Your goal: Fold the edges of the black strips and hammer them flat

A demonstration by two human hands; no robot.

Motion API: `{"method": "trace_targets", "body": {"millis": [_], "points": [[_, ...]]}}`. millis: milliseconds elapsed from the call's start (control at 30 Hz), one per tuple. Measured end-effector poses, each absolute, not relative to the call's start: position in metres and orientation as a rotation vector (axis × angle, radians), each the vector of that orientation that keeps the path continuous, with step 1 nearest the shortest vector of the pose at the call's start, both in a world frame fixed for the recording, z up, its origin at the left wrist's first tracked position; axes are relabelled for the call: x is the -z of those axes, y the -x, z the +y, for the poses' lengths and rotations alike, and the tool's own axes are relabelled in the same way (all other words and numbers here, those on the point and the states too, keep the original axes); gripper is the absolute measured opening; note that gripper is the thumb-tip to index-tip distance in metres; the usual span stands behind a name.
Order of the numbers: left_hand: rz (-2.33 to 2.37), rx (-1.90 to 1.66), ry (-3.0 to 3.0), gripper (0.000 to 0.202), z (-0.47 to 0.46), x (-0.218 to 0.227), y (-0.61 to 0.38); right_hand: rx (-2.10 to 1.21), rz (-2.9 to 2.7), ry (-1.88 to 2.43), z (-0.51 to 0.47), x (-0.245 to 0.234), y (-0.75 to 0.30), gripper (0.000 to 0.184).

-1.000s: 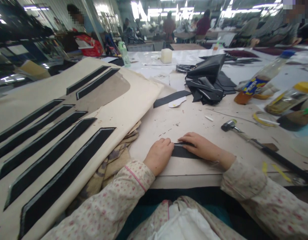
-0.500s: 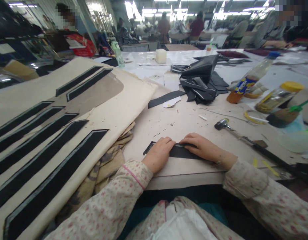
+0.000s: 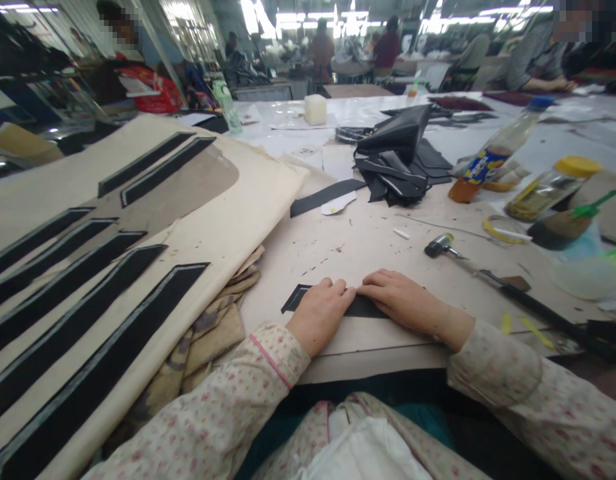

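A long black strip [image 3: 294, 298] lies flat near the table's front edge. My left hand [image 3: 322, 313] rests on its left part with fingers curled down onto it. My right hand [image 3: 404, 299] presses its right part, fingers together and laid flat. The two hands' fingertips nearly meet at the strip's upper edge. Only the strip's left end and a patch between the hands show.
A large beige board [image 3: 228, 220] with several black strips [image 3: 103, 333] slopes at my left over folded cloths. A hammer [image 3: 441, 245] lies right of my hands. A pile of black pieces [image 3: 395, 167], bottles [image 3: 493, 157], a glue jar [image 3: 553, 193] and a brush stand behind. Other people work at far tables.
My left hand has slid rightward along the strip, uncovering its left end. My right hand has stayed pressed on it. The view has shifted slightly to the right.
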State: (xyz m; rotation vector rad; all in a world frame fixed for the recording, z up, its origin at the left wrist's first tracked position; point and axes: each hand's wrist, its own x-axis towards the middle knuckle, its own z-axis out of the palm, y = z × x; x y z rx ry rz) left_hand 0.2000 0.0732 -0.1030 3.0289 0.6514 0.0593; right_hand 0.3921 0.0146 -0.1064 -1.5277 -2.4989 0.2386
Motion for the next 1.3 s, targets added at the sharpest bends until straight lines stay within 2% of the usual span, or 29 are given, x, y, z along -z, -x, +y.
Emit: {"method": "trace_targets", "body": {"millis": [333, 467, 600, 833, 1000, 1200, 1300], "points": [[0.709, -0.212, -2.964, 0.013, 0.071, 0.115, -0.217, -0.463, -2.278, 1.623, 0.004, 0.104, -0.43, 0.035], [0.596, -0.284, -2.829, 0.024, 0.072, 0.117, -0.222, -0.467, -2.27, 1.608, 0.0, 0.107, -0.427, 0.034], [0.49, -0.233, -2.829, 0.032, 0.071, 0.114, -0.224, -0.43, -2.27, 1.564, -0.001, 0.11, -0.427, 0.034], [0.461, -0.137, -3.01, 0.022, 0.061, 0.111, -0.23, -0.193, -2.463, 1.573, -0.006, 0.111, -0.419, 0.031], [0.471, -0.141, -3.008, 0.023, 0.061, 0.112, -0.232, -0.038, -2.484, 1.681, -0.011, 0.113, -0.406, 0.029], [0.551, -0.157, -2.937, 0.025, 0.08, 0.107, -0.209, -0.177, -2.418, 1.741, -0.015, 0.105, -0.41, 0.031], [0.706, -0.121, -2.921, 0.022, 0.093, 0.106, -0.189, -0.305, -2.236, 1.872, -0.019, 0.105, -0.425, 0.045]]}}
